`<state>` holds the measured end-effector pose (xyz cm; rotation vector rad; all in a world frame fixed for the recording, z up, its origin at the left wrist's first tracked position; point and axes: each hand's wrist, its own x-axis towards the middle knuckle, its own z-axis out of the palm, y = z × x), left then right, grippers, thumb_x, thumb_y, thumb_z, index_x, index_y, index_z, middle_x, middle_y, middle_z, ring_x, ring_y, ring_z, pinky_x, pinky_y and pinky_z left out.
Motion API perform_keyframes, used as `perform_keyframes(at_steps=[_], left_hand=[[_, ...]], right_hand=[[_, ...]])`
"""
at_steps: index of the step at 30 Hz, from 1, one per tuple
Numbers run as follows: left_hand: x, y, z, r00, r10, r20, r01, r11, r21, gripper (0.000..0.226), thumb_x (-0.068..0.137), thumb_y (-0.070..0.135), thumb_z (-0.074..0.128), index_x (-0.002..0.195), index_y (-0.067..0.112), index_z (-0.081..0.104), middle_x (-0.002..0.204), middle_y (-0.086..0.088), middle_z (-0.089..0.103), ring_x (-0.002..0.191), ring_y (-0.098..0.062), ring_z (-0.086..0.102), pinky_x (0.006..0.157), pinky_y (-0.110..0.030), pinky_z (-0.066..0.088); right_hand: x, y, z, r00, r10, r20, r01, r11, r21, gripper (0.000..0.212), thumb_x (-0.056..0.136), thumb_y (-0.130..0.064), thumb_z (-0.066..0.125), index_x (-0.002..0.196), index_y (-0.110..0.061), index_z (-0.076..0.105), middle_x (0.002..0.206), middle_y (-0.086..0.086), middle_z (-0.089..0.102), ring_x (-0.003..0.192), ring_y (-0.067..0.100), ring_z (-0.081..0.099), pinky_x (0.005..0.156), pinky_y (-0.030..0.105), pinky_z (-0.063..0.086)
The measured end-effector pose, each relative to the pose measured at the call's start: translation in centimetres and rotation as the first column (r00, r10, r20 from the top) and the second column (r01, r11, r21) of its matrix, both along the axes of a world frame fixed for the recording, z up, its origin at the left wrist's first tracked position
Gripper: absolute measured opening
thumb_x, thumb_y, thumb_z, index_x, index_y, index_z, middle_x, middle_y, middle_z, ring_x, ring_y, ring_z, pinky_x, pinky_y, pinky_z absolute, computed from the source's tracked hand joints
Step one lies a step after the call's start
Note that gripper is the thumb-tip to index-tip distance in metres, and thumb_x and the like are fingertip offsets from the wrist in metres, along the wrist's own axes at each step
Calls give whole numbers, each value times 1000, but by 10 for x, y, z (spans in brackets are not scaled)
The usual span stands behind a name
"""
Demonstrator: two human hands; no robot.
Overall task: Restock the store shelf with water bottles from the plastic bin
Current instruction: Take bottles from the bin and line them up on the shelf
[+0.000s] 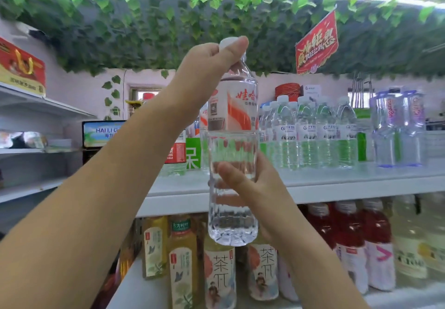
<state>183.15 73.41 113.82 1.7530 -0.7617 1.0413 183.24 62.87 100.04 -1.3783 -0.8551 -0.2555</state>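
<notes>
In the head view, a clear water bottle [232, 145] is held upright in the air in front of the store shelf [337, 186], between both hands and touching no board. The left hand [214, 58] comes in from the lower left and pinches the white cap from above, its fingers [237, 45] curled round it. The right hand [255, 188] grasps the ribbed lower body from behind, thumb across the front. The bottle looks full almost to the neck, so I judge it moderately heavy for its size, with weight that shifts little when tilted. The thin plastic wall should dent under a hard squeeze, and the smooth label band looks more slippery than the ridges below it. The ribbed lower half is the surer place to hold. The cap alone gives guidance but poor support. It would survive a drop, though it could knock over its neighbours. On the shelf board behind it stand a tight row of green-labelled water bottles [313, 135], all capped and full, and just right of them two big blue-tinted bottles [397, 128]. A red-labelled bottle [174, 154] shows to the left, partly hidden by the left forearm. Bare board lies in front of these rows. The shelf below carries tea bottles [180, 263] with pale amber liquid and red drink bottles [349, 236], packed close together. The plastic bin is not in sight
</notes>
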Motion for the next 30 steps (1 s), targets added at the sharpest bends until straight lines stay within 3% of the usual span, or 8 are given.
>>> perform_keyframes(at_steps=[5, 9, 12, 15, 17, 21, 25, 30], left_hand=[[3, 6, -6, 999, -6, -46, 7, 1000, 3, 35, 89, 45, 53, 62, 25, 57, 60, 11, 52, 63, -12, 50, 73, -34, 45], [10, 11, -9, 986, -54, -156, 62, 997, 48, 34, 88, 49, 51, 88, 18, 62, 91, -2, 63, 84, -19, 59, 87, -44, 50], [17, 7, -15, 982, -48, -182, 60, 996, 60, 33, 93, 46, 43, 97, 20, 61, 97, 0, 66, 87, -14, 63, 83, -34, 51], [21, 3, -29, 979, 22, -202, 6, 990, 140, 39, 95, 46, 36, 105, 15, 57, 99, -2, 65, 90, -15, 63, 79, -33, 54], [25, 5, -43, 972, 144, -185, -92, 960, 266, 35, 93, 46, 40, 106, 17, 55, 102, 1, 63, 95, -15, 60, 82, -33, 52], [39, 6, -81, 861, 501, -93, -355, 721, 595, 43, 91, 50, 43, 121, 21, 49, 116, 5, 53, 103, -12, 52, 90, -30, 43], [51, 4, -121, 697, 716, 51, -568, 507, 649, 52, 92, 56, 32, 124, 18, 47, 126, -1, 51, 115, -21, 47, 98, -42, 40], [63, 6, -155, 596, 783, 180, -636, 323, 701, 58, 93, 58, 19, 121, 17, 48, 119, -3, 50, 113, -22, 45, 95, -36, 39]], right_hand=[[3, -7, -3, 994, -107, 5, 107, 994, 3, 67, 58, -48, 63, 117, -19, 51, 98, 3, 69, 71, 13, 71, 52, 12, 50], [11, -21, 2, 980, -190, 63, 194, 980, -54, 69, 57, -51, 65, 117, -18, 52, 92, 3, 70, 69, 12, 71, 58, 18, 54], [18, -32, 9, 966, -239, 95, 244, 968, -54, 63, 58, -49, 65, 112, -19, 54, 88, 6, 70, 67, 12, 71, 61, 26, 58], [27, -43, 18, 949, -291, 125, 300, 952, -61, 56, 58, -52, 62, 104, -20, 58, 80, -2, 74, 66, 11, 71, 70, 34, 57], [35, -49, 23, 951, -284, 123, 289, 957, -28, 49, 61, -48, 63, 101, -21, 58, 76, -6, 74, 64, 11, 70, 62, 30, 57], [53, -61, 32, 955, -281, 93, 276, 959, 65, 38, 73, -40, 64, 104, -18, 57, 76, -3, 72, 61, 8, 69, 47, 15, 50], [70, -67, 37, 935, -348, 65, 341, 935, 99, 33, 81, -40, 64, 106, -19, 59, 80, -3, 73, 66, 11, 71, 59, 25, 55], [87, -71, 39, 921, -386, 55, 376, 917, 131, 21, 84, -36, 64, 97, -21, 57, 84, -1, 70, 63, 11, 69, 56, 26, 57]])
